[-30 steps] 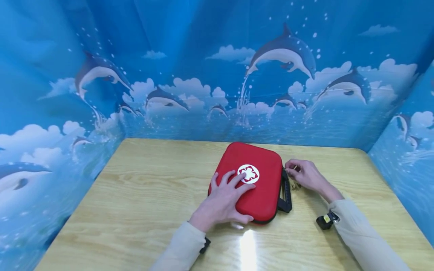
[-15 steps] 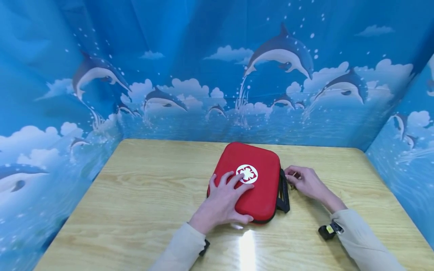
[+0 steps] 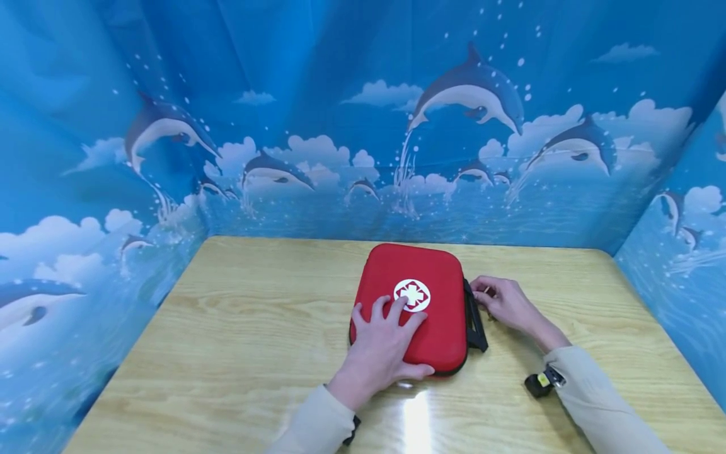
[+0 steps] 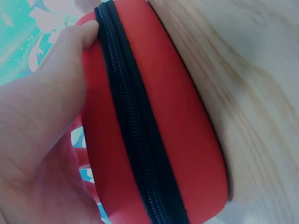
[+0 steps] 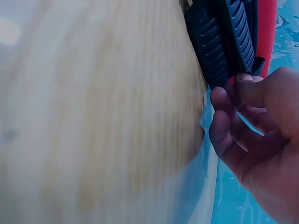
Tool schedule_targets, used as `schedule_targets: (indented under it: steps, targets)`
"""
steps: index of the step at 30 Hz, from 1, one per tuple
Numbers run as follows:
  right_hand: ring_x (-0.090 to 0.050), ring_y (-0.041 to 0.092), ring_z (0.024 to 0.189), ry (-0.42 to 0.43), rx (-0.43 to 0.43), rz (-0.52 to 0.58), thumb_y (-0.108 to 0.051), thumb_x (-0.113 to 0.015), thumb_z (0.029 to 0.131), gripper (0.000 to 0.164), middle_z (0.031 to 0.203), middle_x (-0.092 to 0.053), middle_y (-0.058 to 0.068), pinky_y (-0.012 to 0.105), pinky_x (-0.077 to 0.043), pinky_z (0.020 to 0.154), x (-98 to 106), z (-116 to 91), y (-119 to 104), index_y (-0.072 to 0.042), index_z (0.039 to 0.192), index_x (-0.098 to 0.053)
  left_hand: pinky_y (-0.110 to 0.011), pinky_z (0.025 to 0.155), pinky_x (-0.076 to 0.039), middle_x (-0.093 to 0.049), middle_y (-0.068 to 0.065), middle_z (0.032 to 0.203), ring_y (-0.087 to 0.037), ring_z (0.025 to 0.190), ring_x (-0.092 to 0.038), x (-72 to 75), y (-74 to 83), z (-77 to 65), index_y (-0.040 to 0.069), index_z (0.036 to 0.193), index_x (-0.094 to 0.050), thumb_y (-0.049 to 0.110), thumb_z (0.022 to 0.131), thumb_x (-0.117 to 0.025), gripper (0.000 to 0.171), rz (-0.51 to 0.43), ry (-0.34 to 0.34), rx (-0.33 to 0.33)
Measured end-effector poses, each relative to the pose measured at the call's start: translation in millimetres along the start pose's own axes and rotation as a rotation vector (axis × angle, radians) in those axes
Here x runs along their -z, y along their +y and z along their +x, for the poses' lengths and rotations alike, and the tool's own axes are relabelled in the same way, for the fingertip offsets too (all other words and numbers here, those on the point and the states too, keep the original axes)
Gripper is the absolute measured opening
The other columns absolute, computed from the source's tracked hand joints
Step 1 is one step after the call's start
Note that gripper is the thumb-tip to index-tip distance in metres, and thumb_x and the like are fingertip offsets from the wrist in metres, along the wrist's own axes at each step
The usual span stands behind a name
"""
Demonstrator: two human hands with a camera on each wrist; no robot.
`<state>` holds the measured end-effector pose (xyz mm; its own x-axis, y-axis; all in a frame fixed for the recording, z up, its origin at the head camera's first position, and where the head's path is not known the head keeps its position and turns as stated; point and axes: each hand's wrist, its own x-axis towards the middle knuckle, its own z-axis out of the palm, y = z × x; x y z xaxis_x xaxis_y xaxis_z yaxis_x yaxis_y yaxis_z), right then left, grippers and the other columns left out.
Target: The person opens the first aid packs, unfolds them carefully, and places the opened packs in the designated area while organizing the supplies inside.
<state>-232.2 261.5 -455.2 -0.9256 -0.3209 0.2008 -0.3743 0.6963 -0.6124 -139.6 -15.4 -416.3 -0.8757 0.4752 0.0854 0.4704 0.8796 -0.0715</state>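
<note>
A red hard-shell first-aid case (image 3: 439, 274) with a white cross emblem lies on the table. Spread over the lid, my left hand (image 3: 374, 350) has its fingertips near the emblem and its thumb at the near edge. In the left wrist view, that thumb tip lies beside the black zipper (image 4: 133, 109), whose teeth are together along this side. My right hand (image 3: 510, 307) is at the case's right side, by the far end of the black handle (image 5: 212, 49). Its thumb and forefinger pinch a small zipper pull there, mostly hidden by the fingertips.
The wood-grain table (image 3: 255, 315) extends on both sides of the case. A blue dolphin-print curtain (image 3: 317, 189) stands behind and at the sides. Black wrist cameras, such as the right one (image 3: 537, 384), hang below the sleeves.
The case has turned slightly counterclockwise, with my left hand staying on its lid. My right hand has shifted a little left, still pinching beside the handle.
</note>
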Motion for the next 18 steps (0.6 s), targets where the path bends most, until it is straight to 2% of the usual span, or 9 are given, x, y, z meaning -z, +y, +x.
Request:
schedule_targets:
  steps: [10,18]
  targets:
    - [-0.048,0.002,0.055,-0.007,0.021,-0.022,-0.006,-0.061,0.090,0.011,0.062,-0.058,0.000,0.021,-0.040,0.047,0.0,-16.7,-7.3,-0.015,0.084,-0.064,-0.067,0.090,-0.038,-0.040,-0.002,0.141,-0.030,0.127,-0.038,1.6,4.4,-1.2,0.039,0.140,-0.036,0.078,0.064,-0.062,0.089,0.010,-0.008,0.035]
    - [-0.047,0.000,0.057,-0.018,0.065,-0.031,-0.004,-0.063,0.089,0.019,0.065,-0.057,-0.006,0.019,-0.041,0.051,-1.3,-34.0,-16.1,-0.022,0.082,-0.062,-0.066,0.091,-0.039,-0.041,-0.002,0.140,-0.030,0.126,-0.039,3.7,5.7,-2.1,0.041,0.139,-0.037,0.076,0.062,-0.065,0.090,0.009,-0.012,0.067]
